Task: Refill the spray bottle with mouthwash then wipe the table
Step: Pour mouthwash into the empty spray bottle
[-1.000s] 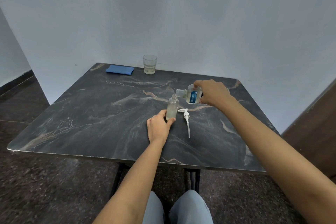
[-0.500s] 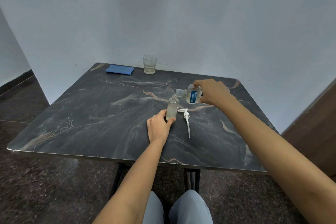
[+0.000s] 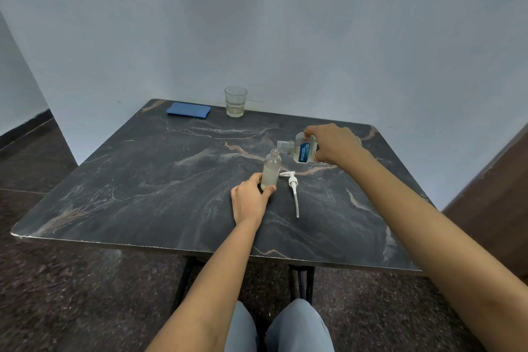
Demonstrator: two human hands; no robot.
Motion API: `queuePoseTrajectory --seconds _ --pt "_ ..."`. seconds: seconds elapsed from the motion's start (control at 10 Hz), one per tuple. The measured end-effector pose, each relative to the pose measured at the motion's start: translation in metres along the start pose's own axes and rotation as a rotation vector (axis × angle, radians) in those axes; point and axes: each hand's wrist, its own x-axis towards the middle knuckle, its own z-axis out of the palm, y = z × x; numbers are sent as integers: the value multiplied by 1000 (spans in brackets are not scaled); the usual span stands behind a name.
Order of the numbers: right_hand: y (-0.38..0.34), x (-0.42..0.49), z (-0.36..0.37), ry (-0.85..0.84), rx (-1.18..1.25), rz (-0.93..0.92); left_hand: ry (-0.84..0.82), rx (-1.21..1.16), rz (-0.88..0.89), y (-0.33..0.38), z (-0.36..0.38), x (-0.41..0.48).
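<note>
While you sit at the near edge of the table (image 3: 128, 188), your knees show below it. The dark marble top runs away to the wall, which meets its far edge.

Left side: a wide stretch of marble lies between the near edge and the blue cloth (image 3: 188, 109), which is folded flat near the far left corner. The glass (image 3: 235, 101) stands upright just right of the cloth, apart from it and close to the far edge. Right side: a strip of top shows between your right forearm and the right edge. The work sits right of centre, well away from every edge.

The spray bottle (image 3: 271, 170) stands upright on the table with its neck open and pale liquid inside. Your left hand (image 3: 250, 200) grips its base, thumb on the right side and fingers curled round the left.

Your right hand (image 3: 334, 144) holds the mouthwash bottle (image 3: 303, 148) from above, fingers wrapped over its body. You have it tipped nearly level, mouth pointing left, right at the spray bottle's open neck. Whether the two rims touch cannot be told. Its blue label faces you.

The pump head (image 3: 293, 183) lies flat on the table just right of the spray bottle. Its white tube points toward you, between your forearms, touching neither hand.
</note>
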Motion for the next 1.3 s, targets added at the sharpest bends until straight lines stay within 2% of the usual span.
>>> queuePoseTrajectory --seconds 1.3 --pt "-4 -2 -7 -19 -26 -2 -19 24 9 -2 1 3"
